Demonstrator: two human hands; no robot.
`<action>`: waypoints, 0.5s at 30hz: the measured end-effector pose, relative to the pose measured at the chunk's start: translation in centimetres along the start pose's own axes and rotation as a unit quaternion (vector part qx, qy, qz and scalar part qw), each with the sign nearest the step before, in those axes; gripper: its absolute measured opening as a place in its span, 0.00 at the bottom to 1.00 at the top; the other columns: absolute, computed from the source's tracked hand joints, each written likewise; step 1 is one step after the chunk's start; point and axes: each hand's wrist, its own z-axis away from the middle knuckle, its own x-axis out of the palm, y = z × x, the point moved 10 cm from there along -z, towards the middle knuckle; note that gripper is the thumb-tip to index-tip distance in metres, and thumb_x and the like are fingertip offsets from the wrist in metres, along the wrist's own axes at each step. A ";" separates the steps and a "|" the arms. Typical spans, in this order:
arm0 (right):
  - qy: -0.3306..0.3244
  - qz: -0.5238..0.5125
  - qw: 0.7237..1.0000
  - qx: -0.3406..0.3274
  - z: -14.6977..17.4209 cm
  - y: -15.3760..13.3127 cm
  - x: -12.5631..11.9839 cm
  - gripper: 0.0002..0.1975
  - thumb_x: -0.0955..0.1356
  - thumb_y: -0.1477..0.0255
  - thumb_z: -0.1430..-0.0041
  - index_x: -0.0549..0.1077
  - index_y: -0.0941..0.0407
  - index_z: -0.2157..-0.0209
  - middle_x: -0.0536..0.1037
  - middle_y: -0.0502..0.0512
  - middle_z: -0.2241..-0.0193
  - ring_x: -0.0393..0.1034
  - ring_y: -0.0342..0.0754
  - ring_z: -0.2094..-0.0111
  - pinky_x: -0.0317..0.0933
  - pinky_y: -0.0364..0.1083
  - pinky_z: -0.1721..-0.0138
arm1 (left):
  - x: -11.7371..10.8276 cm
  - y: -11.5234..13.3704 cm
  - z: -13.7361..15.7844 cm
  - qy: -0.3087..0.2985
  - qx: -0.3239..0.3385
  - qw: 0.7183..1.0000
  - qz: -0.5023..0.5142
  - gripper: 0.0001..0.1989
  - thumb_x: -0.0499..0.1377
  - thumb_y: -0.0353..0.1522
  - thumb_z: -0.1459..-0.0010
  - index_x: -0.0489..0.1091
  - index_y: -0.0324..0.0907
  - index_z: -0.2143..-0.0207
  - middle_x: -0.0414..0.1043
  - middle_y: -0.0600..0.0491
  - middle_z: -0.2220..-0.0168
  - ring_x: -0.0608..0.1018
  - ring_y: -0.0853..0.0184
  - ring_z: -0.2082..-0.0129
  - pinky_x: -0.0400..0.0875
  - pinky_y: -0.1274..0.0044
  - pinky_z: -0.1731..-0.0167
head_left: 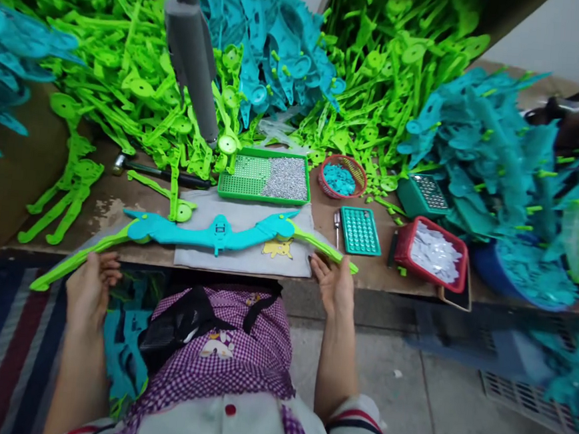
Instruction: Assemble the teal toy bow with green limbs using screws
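Observation:
A plastic toy bow (188,234) lies across the front of the bench, its blue middle over a grey cloth (201,258) with a yellow cartoon figure. A green limb extends from each end of the blue part. My left hand (86,288) is closed on the left limb, whose tip sticks out past the bench edge. Near the tip of the right limb, my right hand (334,289) has its thumb and fingers closed on it. Part of the grip is hidden on both sides.
Heaped green parts (117,49) and blue parts (264,34) fill the back. A grey power screwdriver (191,69) hangs above. Around the cloth are a hammer (167,174), a green tray of small metal pieces (245,173), a red basket (339,194), a teal tray (361,231) and a red bin (407,250).

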 end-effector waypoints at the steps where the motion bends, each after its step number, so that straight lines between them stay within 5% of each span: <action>1: -0.017 0.034 0.999 0.034 0.3 0.4 -0.1 0.24 0.68 0.47 0.47 0.71 0.56 0.70 0.77 0.50 0.75 0.75 0.43 0.75 0.72 0.41 0.73 | 0.2 -0.7 0.6 -0.021 -0.029 0.999 -0.011 0.29 0.52 0.57 0.49 0.69 0.39 0.72 0.69 0.53 0.79 0.68 0.72 0.84 0.57 0.79 0.87; 3: -0.077 0.116 0.984 0.113 1.4 1.6 0.0 0.30 0.63 0.42 0.45 0.70 0.57 0.75 0.72 0.50 0.83 0.68 0.41 0.85 0.63 0.40 0.85 | 0.2 -0.9 2.2 -0.031 -0.057 0.998 -0.025 0.28 0.55 0.56 0.51 0.72 0.38 0.72 0.70 0.53 0.79 0.68 0.71 0.84 0.57 0.79 0.86; 6: -0.164 0.224 0.944 0.176 3.9 3.0 1.3 0.31 0.66 0.41 0.51 0.70 0.58 0.78 0.70 0.50 0.87 0.63 0.40 0.88 0.55 0.39 0.89 | 1.1 3.7 4.4 -0.021 0.077 0.990 -0.113 0.22 0.58 0.50 0.48 0.74 0.40 0.68 0.73 0.53 0.75 0.72 0.68 0.78 0.66 0.77 0.78; 10: -0.183 0.247 0.949 0.075 5.7 2.7 6.0 0.29 0.71 0.43 0.57 0.70 0.57 0.76 0.70 0.46 0.85 0.62 0.38 0.86 0.56 0.38 0.85 | 5.6 12.5 4.9 0.006 0.313 0.926 -0.213 0.16 0.56 0.44 0.42 0.75 0.41 0.66 0.77 0.50 0.67 0.77 0.63 0.66 0.71 0.71 0.60; 15: -0.301 0.281 0.911 -0.012 8.5 4.1 13.8 0.28 0.67 0.42 0.52 0.68 0.55 0.76 0.70 0.46 0.83 0.63 0.39 0.83 0.59 0.40 0.80 | 13.7 16.1 -3.1 -0.062 0.352 0.852 -0.382 0.14 0.51 0.33 0.38 0.73 0.39 0.55 0.75 0.42 0.56 0.75 0.55 0.54 0.68 0.66 0.52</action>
